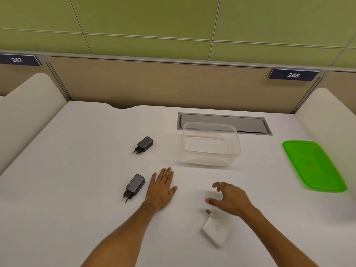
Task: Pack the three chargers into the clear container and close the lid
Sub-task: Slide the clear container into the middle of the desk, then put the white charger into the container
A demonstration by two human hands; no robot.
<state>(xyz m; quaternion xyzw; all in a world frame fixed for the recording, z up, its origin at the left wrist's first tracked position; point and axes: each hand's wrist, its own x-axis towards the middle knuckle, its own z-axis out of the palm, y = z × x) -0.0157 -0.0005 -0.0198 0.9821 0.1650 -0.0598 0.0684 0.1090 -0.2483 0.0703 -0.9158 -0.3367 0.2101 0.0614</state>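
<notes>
Hands empty: left hand [161, 189] lying flat on counter [77, 170], right hand [229, 197] hovering spread above white charger [215, 231]. Risk: clear container [211, 144] at 12 o'clock sliding if charger knocks wall.

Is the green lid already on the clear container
No, the green lid lies flat on the table to the right of the open clear container.

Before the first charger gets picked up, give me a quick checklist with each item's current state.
1. Clear container open and empty: ok.
2. Green lid off, lying to the right: ok.
3. All three chargers on the table: far dark charger, near dark charger, white charger: ok.
4. Left hand empty, flat on table: ok.
5. Right hand empty, open above the table: ok.
6. Chargers fit together inside: cannot tell.
</notes>
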